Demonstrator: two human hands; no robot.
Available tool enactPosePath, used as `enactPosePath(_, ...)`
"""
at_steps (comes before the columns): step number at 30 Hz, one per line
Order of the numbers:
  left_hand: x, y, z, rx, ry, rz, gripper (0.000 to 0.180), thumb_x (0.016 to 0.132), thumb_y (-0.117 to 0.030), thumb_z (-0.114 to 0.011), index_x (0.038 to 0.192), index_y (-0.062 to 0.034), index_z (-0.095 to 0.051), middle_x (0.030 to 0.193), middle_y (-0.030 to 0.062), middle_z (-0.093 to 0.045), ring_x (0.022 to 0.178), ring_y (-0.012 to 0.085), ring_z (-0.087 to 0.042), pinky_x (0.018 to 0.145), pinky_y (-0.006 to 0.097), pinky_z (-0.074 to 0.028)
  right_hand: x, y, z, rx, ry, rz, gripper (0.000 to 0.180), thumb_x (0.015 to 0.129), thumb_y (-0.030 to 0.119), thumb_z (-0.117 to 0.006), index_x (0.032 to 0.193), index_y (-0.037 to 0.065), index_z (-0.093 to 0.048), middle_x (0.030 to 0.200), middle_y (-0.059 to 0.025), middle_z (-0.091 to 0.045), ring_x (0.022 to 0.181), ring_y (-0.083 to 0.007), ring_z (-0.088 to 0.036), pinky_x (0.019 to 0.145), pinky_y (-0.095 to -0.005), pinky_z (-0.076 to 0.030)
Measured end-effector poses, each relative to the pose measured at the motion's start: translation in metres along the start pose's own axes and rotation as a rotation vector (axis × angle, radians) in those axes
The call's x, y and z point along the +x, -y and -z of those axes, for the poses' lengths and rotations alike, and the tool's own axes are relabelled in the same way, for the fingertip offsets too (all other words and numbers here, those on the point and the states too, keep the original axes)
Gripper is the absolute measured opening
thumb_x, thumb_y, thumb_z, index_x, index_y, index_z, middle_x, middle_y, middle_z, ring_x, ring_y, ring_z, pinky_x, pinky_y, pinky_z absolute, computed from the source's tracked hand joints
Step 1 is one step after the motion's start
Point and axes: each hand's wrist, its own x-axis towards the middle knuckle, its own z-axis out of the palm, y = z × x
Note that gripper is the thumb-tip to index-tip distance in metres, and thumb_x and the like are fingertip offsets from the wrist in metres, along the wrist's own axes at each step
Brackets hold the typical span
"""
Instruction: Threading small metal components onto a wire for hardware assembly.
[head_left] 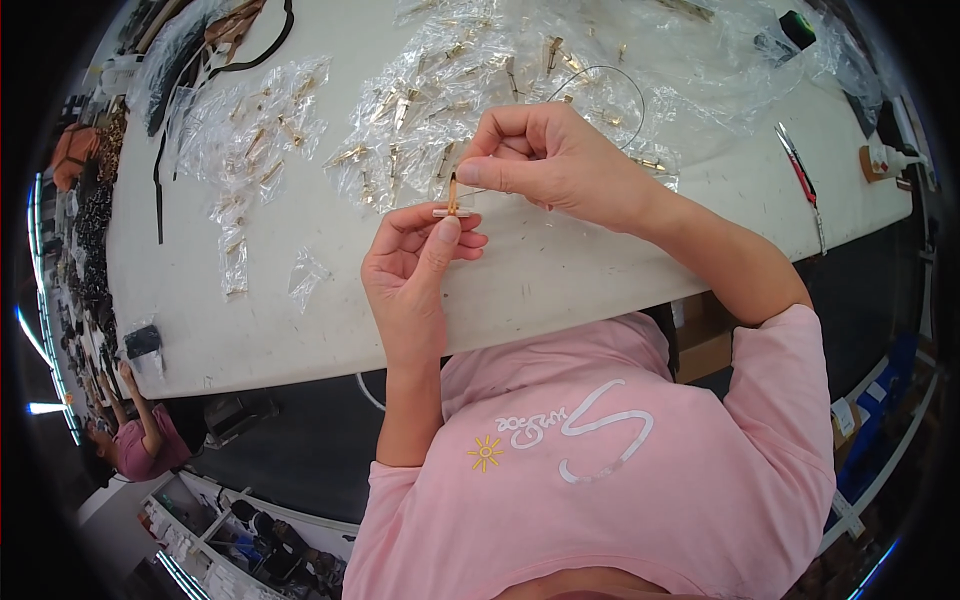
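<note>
The left hand (415,265) pinches the short crossbar of one small brass fitting (452,198) between thumb and fingers. The right hand (545,160) grips its upright top between thumb and forefinger, and a thin wire (600,70) loops away behind. Both hands work above the white table (300,320), near its front edge. Beyond lie clear bags of brass parts (400,110), too many to count. One pair of red-handled pliers (802,180) lies to the far right.
</note>
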Motion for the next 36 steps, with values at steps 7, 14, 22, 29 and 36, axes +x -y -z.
enactPosePath(7, 0.004, -0.004, -0.005, -0.12, -0.076, 0.013, 0.017, 0.092, -0.006, -0.064, 0.106, 0.0028, -0.061, 0.106, 0.0181, -0.068, 0.092, 0.0203, -0.068, 0.081, 0.028, -0.055, 0.002, -0.008, 0.001, -0.036, -0.036, 0.061, 0.017, 0.092, 0.023, -0.068, 0.088, 0.007, -0.064, 0.059, 0.0104, -0.044, 0.052, 0.0007, -0.034, 0.047, -0.0202, -0.025)
enactPosePath(14, 0.01, 0.002, 0.013, -0.516, 0.118, 0.265, 0.017, 0.095, -0.008, -0.06, 0.107, 0.003, -0.06, 0.107, 0.0171, -0.066, 0.091, 0.0171, -0.067, 0.081, 0.023, -0.056, -0.002, 0.007, 0.001, 0.087, 0.05, -0.097, 0.024, 0.089, 0.026, -0.07, 0.102, 0.006, -0.069, 0.071, 0.006, -0.059, 0.059, -0.0004, -0.042, 0.05, -0.0206, -0.031)
enactPosePath(22, 0.008, 0.001, 0.013, -0.702, 0.101, 0.347, 0.019, 0.095, -0.008, -0.06, 0.111, 0.0015, -0.058, 0.106, 0.02, -0.066, 0.087, 0.0188, -0.068, 0.076, 0.025, -0.059, 0.002, 0.004, 0.003, 0.054, -0.01, 0.046, 0.018, 0.092, 0.025, -0.068, 0.092, 0.008, -0.074, 0.076, 0.006, -0.067, 0.054, 0.0007, -0.039, 0.048, -0.0187, -0.031)
enactPosePath(29, 0.003, -0.009, 0.008, 0.019, 0.081, 0.039, 0.02, 0.092, -0.007, -0.063, 0.11, 0.0022, -0.06, 0.094, 0.0171, -0.069, 0.079, 0.018, -0.068, 0.071, 0.025, -0.055, 0.006, -0.006, 0.008, -0.068, -0.13, 0.143, 0.02, 0.091, 0.024, -0.07, 0.083, 0.006, -0.073, 0.069, 0.0068, -0.061, 0.056, 0.0008, -0.037, 0.049, -0.0197, -0.028)
enactPosePath(36, 0.005, -0.009, 0.005, 0.102, 0.064, 0.043, 0.022, 0.089, -0.003, -0.068, 0.109, 0.0042, -0.062, 0.09, 0.0147, -0.07, 0.078, 0.0167, -0.068, 0.07, 0.028, -0.055, 0.001, 0.0, 0.005, -0.076, -0.038, 0.077, 0.026, 0.089, 0.025, -0.073, 0.073, 0.006, -0.066, 0.059, 0.0102, -0.043, 0.056, 0.0003, -0.033, 0.05, -0.0225, -0.023)
